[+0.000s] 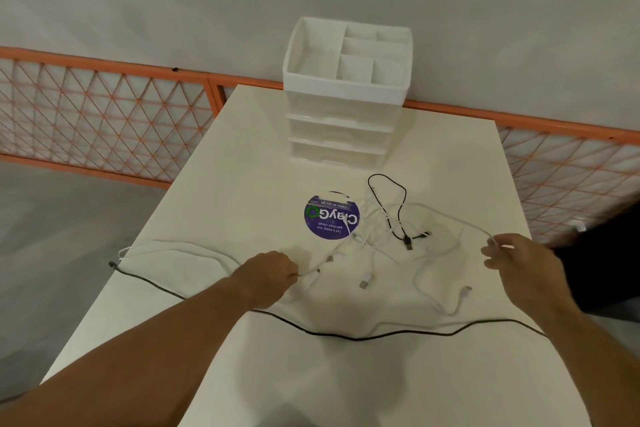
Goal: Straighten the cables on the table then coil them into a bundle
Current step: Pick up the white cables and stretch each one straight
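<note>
Both of my hands are out over the pale surface (242, 149), each with a white cable in it. My left hand (266, 279) is curled, knuckles up, pinching one white cable end (310, 274) just behind its plug, low against the surface. My right hand (519, 263) is half open, thumb and forefinger nipping a white cable strand (489, 236) while the other fingers spread loose. I cannot tell whether both hands hold the same cable.

Between my hands lies a tangle of white cables (365, 279). They cross too much for me to count them. Two dark cables are plain to see. One long dark cable (346, 337) runs across the near side from the left edge to under my right forearm and passes under my left wrist. One short black cable (404, 192) loops beyond the tangle.

One round purple sticker (331, 217) sits beside that loop. One white drawer unit (341, 130) with three drawers and a divided top tray stands at the far edge. An orange mesh fence (104, 107) runs behind.
</note>
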{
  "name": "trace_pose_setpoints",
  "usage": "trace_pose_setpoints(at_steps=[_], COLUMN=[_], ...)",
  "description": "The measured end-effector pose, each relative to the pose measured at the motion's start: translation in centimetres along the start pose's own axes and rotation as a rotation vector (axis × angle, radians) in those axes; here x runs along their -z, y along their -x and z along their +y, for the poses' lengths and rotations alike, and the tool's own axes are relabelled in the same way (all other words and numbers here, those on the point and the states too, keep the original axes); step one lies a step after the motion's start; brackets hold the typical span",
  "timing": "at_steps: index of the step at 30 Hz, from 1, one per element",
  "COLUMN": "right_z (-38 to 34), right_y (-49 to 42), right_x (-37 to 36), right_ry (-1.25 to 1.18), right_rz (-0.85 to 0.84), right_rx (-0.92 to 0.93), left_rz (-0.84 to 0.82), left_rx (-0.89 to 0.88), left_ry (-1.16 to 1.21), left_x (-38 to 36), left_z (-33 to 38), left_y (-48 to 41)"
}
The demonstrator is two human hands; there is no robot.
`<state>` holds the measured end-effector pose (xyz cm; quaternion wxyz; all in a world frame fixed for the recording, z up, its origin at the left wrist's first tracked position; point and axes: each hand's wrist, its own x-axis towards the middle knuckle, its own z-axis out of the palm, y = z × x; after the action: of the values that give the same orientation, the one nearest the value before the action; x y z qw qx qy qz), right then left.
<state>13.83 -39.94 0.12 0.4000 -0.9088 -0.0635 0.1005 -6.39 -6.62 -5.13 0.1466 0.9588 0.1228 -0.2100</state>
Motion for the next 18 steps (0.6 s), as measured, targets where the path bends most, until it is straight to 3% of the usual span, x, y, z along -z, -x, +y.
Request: trace_pose_setpoints(at_steps=[2,4,10,18], right_z=[-1.0,-1.1,3.2,4.2], right_y=[0.6,1.0,1.5,2.9], right_x=[0.3,0.6,1.2,0.7], right_ry=[-0.142,-0.085,0.807,1.293], right_rz=[-0.020,-0.070,-0.232,-0.154], right_rx=[0.023,0.068,0.072,0.147], left_rz=[0.001,-0.030,-0.045,0.007], left_rx=[-0.012,-0.029,-0.026,-0.050], left_ry=[0.027,0.044,-0.043,-0.140], left_x=[-0.1,0.0,-0.1,-0.9], left_z=[-0.1,-0.2,0.3,1.4], left_y=[0.0,0.1,0.0,0.4])
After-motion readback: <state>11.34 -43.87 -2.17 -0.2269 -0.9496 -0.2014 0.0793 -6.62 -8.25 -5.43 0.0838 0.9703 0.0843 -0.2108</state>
